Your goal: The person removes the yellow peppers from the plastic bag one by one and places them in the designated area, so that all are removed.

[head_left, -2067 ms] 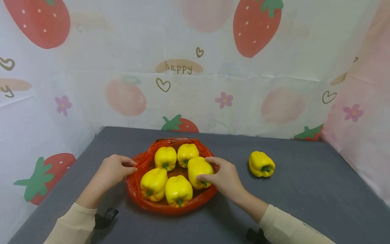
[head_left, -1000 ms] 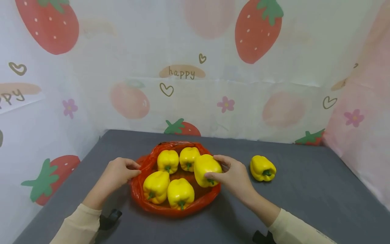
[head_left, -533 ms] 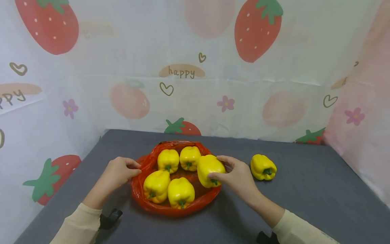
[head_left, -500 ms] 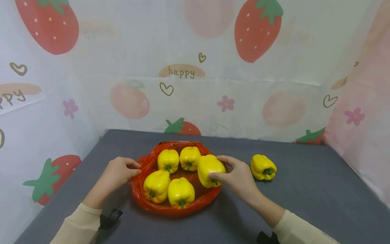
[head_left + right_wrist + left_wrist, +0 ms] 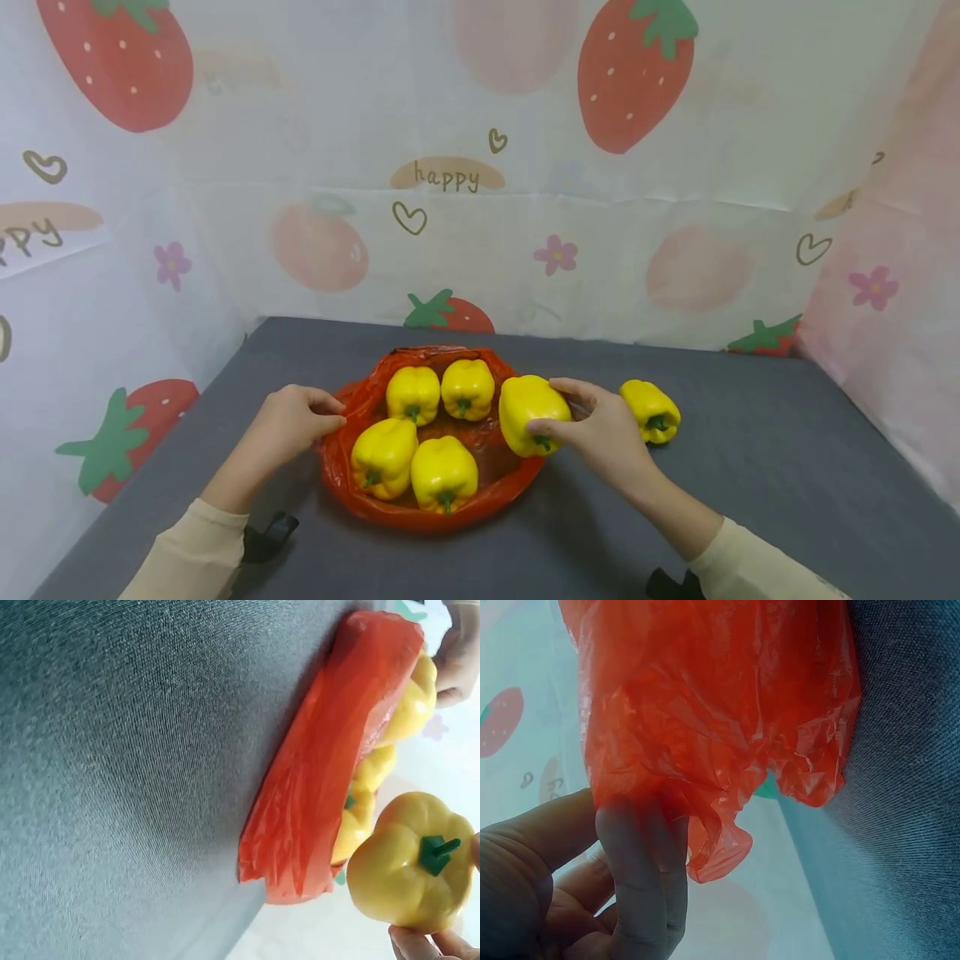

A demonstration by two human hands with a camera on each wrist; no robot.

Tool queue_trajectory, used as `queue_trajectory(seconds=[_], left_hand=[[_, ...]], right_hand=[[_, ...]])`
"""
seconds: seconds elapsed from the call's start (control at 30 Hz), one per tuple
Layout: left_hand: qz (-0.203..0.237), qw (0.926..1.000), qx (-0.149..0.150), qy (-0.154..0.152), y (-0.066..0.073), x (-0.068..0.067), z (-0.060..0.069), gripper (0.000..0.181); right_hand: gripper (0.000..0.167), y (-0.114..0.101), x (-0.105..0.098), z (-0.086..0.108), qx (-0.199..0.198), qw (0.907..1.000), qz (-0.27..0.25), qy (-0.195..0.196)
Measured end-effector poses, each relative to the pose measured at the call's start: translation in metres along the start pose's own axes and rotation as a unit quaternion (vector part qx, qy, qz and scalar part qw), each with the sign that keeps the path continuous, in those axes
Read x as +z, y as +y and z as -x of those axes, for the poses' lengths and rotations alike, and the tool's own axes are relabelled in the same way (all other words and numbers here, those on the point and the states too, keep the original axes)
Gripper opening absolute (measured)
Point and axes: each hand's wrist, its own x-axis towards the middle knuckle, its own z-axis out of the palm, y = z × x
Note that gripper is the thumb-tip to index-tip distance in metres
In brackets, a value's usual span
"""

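Note:
A red plastic bag (image 5: 420, 521) lies on the table with its mouth spread wide. Inside it sit several yellow bell peppers (image 5: 444, 475) with green stems. My left hand (image 5: 288, 425) pinches the bag's left rim; in the left wrist view the thin plastic (image 5: 682, 712) hangs from between thumb and fingers. Over the bag's right rim, my right hand (image 5: 603, 429) holds one yellow bell pepper (image 5: 531, 412) between thumb and fingers. The right wrist view shows this held pepper (image 5: 412, 862) raised clear of the bag, stem facing the camera.
Another yellow bell pepper (image 5: 648, 410) lies on the grey tabletop (image 5: 757, 467) to the right, partly behind my right hand. A white cloth backdrop (image 5: 465, 250) printed with strawberries rises at the table's back and sides.
My right hand has lifted the pepper from among the others and moved it right, to the bag's rim. The left hand stays at the left rim; the view has shifted slightly.

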Motion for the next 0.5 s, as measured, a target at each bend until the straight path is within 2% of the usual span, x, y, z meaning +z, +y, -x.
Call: queue_trajectory(seconds=[0.13,0.5], left_hand=[[-0.001,1.0000,0.003,0.001,0.001,0.000,0.000,0.024],[-0.002,1.0000,-0.001,0.001,0.002,-0.001,0.000,0.024]], right_hand=[[0.073,0.000,-0.008,0.001,0.010,0.9999,0.000,-0.005],[0.074,0.000,-0.023,0.002,0.004,0.9998,0.019,0.002]])
